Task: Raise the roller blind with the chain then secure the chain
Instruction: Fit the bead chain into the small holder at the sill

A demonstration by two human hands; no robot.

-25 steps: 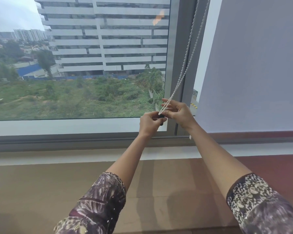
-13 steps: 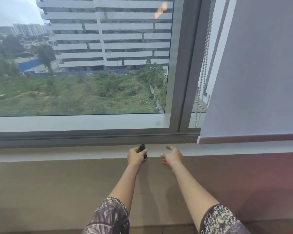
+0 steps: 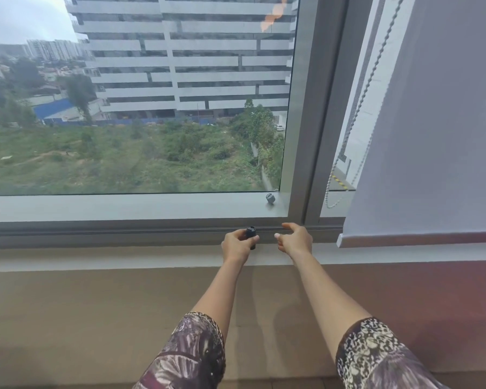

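Note:
A white beaded chain (image 3: 357, 116) hangs free as a loop beside the grey window mullion, its bottom end near the lower frame. To its right a pale grey roller blind (image 3: 438, 122) is down, its bottom bar (image 3: 421, 239) just above the sill. My left hand (image 3: 237, 245) is shut on a small black cylindrical piece (image 3: 251, 233) at the window's lower rail. My right hand (image 3: 295, 240) hovers beside it, fingers apart and empty. Neither hand touches the chain.
A small round metal knob (image 3: 270, 198) sits on the window frame's lower right corner. The white sill (image 3: 96, 259) runs across below the glass, with a tan wall (image 3: 96, 318) under it. Patterned sleeves cover both upper arms.
Both hands let go of the chain and dropped to the lower window rail. The chain swung back to hang by the blind. The left hand still holds the black piece.

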